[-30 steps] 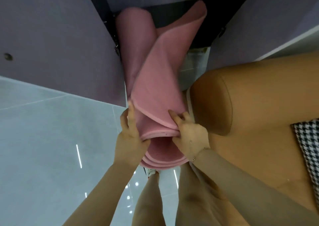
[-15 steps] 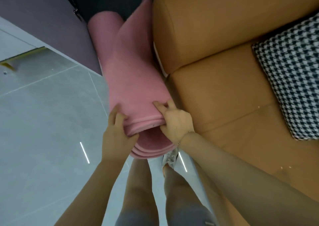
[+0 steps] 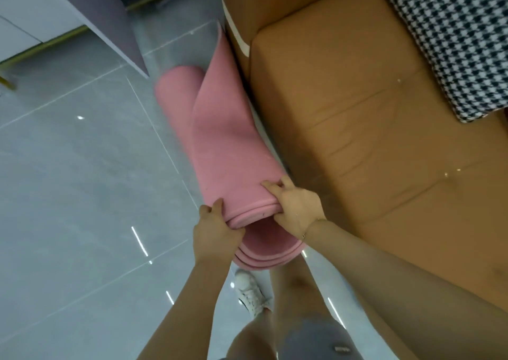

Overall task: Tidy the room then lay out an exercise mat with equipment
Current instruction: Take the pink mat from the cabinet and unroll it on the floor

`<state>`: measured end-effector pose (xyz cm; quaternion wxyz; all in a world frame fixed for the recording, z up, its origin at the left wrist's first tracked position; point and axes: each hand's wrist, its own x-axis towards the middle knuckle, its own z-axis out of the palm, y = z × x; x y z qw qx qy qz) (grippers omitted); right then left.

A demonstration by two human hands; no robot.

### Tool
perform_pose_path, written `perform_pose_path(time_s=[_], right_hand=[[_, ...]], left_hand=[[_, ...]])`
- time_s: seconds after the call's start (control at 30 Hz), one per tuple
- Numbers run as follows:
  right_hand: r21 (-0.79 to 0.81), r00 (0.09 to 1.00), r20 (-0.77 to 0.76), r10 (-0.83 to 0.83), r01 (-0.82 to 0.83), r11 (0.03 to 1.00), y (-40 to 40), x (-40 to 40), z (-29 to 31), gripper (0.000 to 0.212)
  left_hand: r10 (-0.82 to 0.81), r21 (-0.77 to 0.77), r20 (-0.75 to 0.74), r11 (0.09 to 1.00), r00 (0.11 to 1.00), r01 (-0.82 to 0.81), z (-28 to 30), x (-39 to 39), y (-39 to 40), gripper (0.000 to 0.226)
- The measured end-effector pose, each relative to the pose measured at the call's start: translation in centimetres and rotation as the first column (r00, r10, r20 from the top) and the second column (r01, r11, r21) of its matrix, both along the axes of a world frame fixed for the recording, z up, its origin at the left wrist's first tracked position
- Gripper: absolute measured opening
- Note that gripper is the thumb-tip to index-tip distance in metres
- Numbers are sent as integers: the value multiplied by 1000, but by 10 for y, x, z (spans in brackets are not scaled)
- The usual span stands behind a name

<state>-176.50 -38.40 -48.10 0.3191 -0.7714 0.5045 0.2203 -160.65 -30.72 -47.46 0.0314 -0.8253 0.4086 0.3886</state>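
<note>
From the head view, the thick pink foam exercise mat [image 3: 220, 150] is only loosely rolled and not yet laid out; no equipment is visible. The left hand [image 3: 214, 233] and right hand [image 3: 295, 208] each have their grip clamped on its near end, the far end reaching the grey tiled floor [image 3: 82, 181] beside the tan leather sofa [image 3: 371, 112].

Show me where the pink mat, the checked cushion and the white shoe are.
pink mat [image 3: 228, 150], head view, outer rolled layer.
checked cushion [image 3: 450, 35], head view, middle of patterned cover.
white shoe [image 3: 251, 293], head view, laced top.
</note>
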Motion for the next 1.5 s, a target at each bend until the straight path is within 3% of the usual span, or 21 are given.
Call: perform_pose_path(time_s=[0.23, 0.37, 0.73, 0.9, 1.0, 1.3, 1.4, 1.5], right_hand=[[11, 999, -32, 6, -6, 1000, 115, -12, -3, 76], [1, 998, -40, -39, 40, 999, 164, -24, -12, 67], [-41, 999, -42, -27, 26, 999, 247, -126, -40, 59], [1, 996, -63, -62, 62, 998, 288, -183, -93, 60], [-2, 993, -109, -47, 47, 999, 315, -204, -139, 59], [83, 995, -92, -37, 45, 996, 384, -233, -257, 65], [216, 985, -79, -151, 165, 962, 400, -237, -274, 62], [350, 929, -89, -358, 366, 862, 404, -242, -270, 61]], left_hand=[[35, -41, -61, 998, 998, -37, -6, -10, 112, 71], [56, -25, -51, 998, 997, -57, -10, -27, 157, 65], [155, 19, -129, 988, 980, -153, -48, -135, 250, 61], [56, 25, -130, 998, 990, -53, -99, -188, 286, 94], [-26, 20, -109, 999, 994, 29, -138, -212, 307, 95], [-8, -15, -72, 1000, 997, 7, -250, -250, 396, 105], [-36, 32, -135, 999, 990, 41, -269, -249, 419, 111], [-20, 151, -250, 987, 968, 59, -264, -243, 415, 107]])
